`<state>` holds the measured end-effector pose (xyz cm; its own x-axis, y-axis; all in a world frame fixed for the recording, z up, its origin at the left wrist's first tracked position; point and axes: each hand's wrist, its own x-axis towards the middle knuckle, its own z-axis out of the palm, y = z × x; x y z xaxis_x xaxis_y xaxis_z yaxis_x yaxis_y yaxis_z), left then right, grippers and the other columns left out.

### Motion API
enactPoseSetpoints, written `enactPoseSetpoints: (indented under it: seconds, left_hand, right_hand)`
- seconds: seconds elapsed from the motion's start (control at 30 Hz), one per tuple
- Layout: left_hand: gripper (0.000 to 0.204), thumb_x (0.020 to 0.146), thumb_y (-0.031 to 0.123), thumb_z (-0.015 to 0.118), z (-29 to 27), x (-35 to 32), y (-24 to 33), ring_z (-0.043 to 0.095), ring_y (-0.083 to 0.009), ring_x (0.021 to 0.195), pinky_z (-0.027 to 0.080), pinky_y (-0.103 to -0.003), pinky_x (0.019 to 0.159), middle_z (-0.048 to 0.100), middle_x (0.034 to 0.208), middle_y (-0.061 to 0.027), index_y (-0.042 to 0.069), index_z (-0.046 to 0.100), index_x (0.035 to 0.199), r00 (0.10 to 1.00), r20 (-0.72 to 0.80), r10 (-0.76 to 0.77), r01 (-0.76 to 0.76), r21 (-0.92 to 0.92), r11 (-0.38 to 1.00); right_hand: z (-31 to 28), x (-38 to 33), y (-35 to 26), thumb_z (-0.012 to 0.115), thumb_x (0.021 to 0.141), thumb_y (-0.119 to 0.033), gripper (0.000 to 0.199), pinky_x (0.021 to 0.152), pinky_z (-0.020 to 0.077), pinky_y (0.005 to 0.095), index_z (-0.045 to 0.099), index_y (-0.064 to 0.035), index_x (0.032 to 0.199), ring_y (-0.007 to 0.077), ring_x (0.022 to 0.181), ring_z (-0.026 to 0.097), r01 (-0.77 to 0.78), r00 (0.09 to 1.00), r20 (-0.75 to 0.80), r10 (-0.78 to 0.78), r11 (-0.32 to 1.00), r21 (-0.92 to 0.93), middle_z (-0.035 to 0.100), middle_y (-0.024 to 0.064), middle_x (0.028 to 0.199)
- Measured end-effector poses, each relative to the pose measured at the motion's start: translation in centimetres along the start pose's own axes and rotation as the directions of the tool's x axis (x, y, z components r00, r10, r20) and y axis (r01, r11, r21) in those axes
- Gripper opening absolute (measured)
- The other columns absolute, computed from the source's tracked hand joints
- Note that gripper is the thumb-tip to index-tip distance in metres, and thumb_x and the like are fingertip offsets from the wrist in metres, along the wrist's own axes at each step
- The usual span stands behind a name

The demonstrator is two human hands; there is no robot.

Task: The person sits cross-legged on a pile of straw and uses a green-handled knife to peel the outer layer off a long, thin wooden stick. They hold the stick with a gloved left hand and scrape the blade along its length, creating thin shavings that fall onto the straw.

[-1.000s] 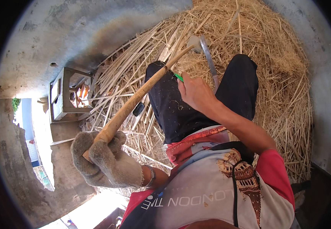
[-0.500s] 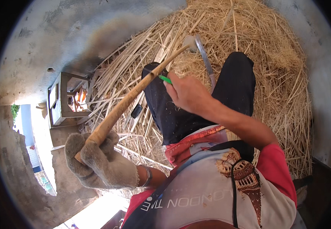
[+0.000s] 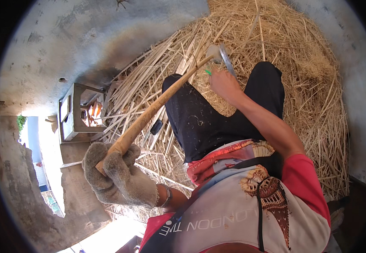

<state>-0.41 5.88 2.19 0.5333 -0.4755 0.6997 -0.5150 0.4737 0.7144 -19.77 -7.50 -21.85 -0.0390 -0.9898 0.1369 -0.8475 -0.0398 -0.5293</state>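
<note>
A tan bamboo pole point(image 3: 159, 101) slants from lower left to upper centre, thick near me and narrowing at the far end. Around its thick end, my left hand point(image 3: 117, 176), in a grey knitted glove, is closed. My bare right hand point(image 3: 226, 85) pinches a small green stick-like thing point(image 3: 208, 72) just beside the pole's thin end; most of it is hidden by my fingers. Past that hand rises a long, slightly curved metal blade point(image 3: 225, 57), its lower part covered by the hand. A pale round block point(image 3: 213, 51) sits behind the pole's tip.
My bent knees in dark trousers point(image 3: 200, 122) frame the work spot. Straw and split strips point(image 3: 305, 105) are heaped ahead and right. A dark small object point(image 3: 156, 127) lies on strips by my left knee. A wooden box frame point(image 3: 78, 114) stands against the left wall point(image 3: 35, 63).
My right hand has slid forward along the pole with the green thing, from mid-length to near the thin end, now overlapping the blade. The left hand keeps its grip; the view has shifted slightly.
</note>
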Motion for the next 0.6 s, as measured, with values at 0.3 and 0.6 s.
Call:
enactPoseSetpoints:
  seconds: [0.3,0.6]
  left_hand:
    - [0.021,0.093,0.014,0.061,-0.7,-0.1,-0.4,0.055,-0.013,0.052,0.042,-0.02,0.043,0.059,0.076,-0.0112,-0.005,0.061,0.085,0.999,0.049,0.022,-0.021,-0.012,1.0]
    - [0.018,0.092,0.013,0.061,0.2,-0.1,-0.2,0.056,-0.0163,0.052,0.043,-0.024,0.044,0.059,0.075,-0.0114,-0.005,0.06,0.088,1.0,-0.013,0.011,-0.012,-0.019,1.0]
  right_hand:
    - [-1.6,-1.3,-2.3,0.051,0.098,-0.023,0.028,0.059,0.0544,0.0516,0.057,0.0035,0.093,0.0421,0.063,0.067,0.046,0.998,0.032,-0.045,0.999,-0.001,0.063,0.0242,0.066]
    - [5.4,2.8,9.1,0.053,0.097,-0.022,0.028,0.062,0.056,0.0509,0.06,0.0045,0.098,0.0408,0.064,0.068,-0.312,0.919,0.25,0.304,0.95,-0.009,0.064,0.0257,0.067]
